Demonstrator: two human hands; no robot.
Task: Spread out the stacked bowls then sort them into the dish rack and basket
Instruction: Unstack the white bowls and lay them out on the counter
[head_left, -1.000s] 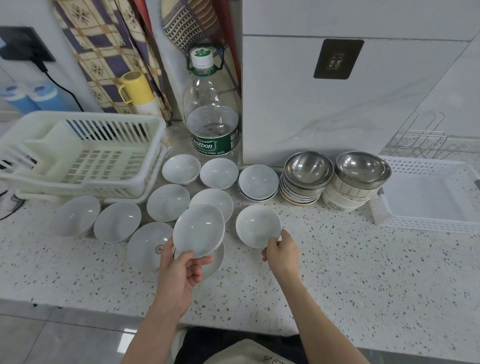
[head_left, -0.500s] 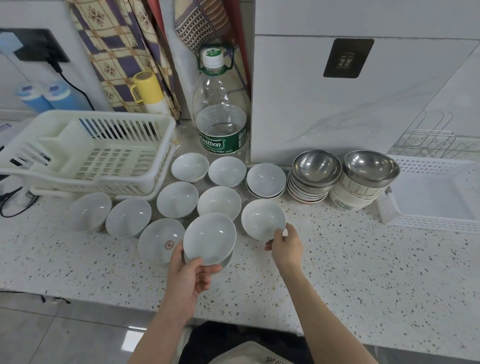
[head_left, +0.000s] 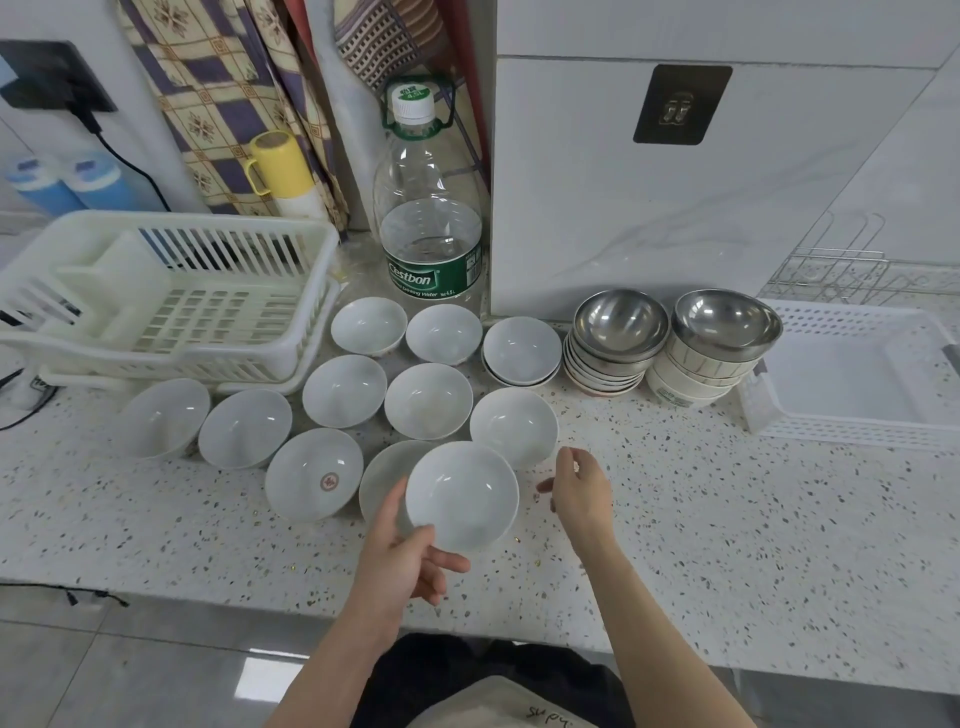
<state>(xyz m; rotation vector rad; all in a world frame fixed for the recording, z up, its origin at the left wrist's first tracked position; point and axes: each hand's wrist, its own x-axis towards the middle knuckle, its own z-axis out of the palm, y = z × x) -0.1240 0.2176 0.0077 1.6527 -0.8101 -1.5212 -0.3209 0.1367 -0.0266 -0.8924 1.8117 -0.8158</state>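
At the front of the counter (head_left: 727, 545), the left hand (head_left: 400, 566) holds a white bowl (head_left: 462, 496) by its near rim, thumb inside, fingers curled beneath, just above another bowl (head_left: 382, 478) lying under it. The right hand (head_left: 579, 491) hangs empty beside it, fingers loosely bent, near a set-down bowl (head_left: 514, 428). The glazed bowl looks stiff, slick and breakable — best pinched at the rim or cupped underneath. The dish rack (head_left: 171, 306) and basket (head_left: 857, 364) hold nothing yet — 2 metal-topped stacks (head_left: 675, 338) remain.
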